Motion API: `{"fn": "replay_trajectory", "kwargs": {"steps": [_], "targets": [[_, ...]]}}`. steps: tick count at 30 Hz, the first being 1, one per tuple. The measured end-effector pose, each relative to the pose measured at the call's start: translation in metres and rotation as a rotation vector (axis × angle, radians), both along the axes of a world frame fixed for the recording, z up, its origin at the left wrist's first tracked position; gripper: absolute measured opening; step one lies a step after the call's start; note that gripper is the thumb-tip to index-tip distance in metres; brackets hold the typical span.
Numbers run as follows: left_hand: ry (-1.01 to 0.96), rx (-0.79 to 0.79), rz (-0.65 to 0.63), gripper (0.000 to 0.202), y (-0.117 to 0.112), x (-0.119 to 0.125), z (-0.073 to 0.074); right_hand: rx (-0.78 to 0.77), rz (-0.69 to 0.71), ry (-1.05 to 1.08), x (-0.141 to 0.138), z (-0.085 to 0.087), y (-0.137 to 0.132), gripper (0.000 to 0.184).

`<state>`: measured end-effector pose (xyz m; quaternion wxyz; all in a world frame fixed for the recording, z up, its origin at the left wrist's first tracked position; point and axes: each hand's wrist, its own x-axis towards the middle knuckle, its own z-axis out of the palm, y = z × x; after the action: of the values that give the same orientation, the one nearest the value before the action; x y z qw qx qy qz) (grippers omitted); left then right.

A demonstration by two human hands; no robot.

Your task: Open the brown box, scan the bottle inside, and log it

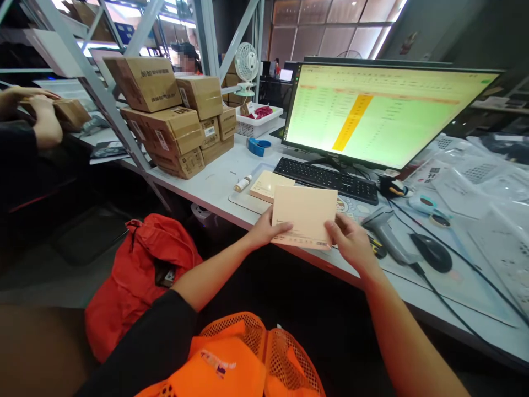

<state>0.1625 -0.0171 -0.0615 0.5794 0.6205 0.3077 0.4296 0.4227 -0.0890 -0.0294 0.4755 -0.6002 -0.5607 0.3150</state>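
Note:
Between my two hands I hold up a flat cream-coloured box with small print and a barcode along its lower edge. My left hand grips its left side, thumb on the face that I see. On the right edge, my right hand pinches it the same way; the fingers behind the box are hidden. Just beyond it a similar cream box lies on the desk, partly covered by the held one. A small bottle lies beside that box. A grey barcode scanner rests right of my right hand.
A keyboard and monitor stand behind. Stacked cartons, a blue tape dispenser and a white basket occupy the left. At right are a mouse, cables and plastic bags. A red bag sits below; another person's hands hold a carton.

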Motion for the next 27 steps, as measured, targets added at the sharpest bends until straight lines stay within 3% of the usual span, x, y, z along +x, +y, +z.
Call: {"fn": "replay_trajectory", "kwargs": {"steps": [5,7,10,13,17,22,27], "targets": [[-0.083,-0.017,0.207,0.069,0.009,0.021,0.0,-0.231,-0.49,-0.67,0.083,0.002,-0.005,0.062],[-0.072,0.044,0.299,0.064,0.018,0.023,0.0,-0.439,-0.556,-0.825,0.109,-0.002,-0.003,0.069],[-0.003,0.117,0.404,0.052,0.024,0.03,0.0,-0.686,-0.467,-0.893,0.12,-0.011,0.006,0.069],[0.059,0.145,0.452,0.042,0.024,0.038,0.002,-0.71,-0.467,-0.947,0.113,-0.015,0.018,0.057],[0.162,0.139,0.491,0.038,0.023,0.044,0.005,-0.657,-0.441,-0.934,0.109,0.006,0.016,0.048],[0.188,0.142,0.471,0.038,0.024,0.05,0.005,-0.47,-0.079,-0.53,0.101,0.046,-0.02,0.047],[0.196,0.145,0.42,0.036,0.021,0.055,0.0,-0.38,0.061,-0.417,0.083,0.053,-0.035,0.045]]}}
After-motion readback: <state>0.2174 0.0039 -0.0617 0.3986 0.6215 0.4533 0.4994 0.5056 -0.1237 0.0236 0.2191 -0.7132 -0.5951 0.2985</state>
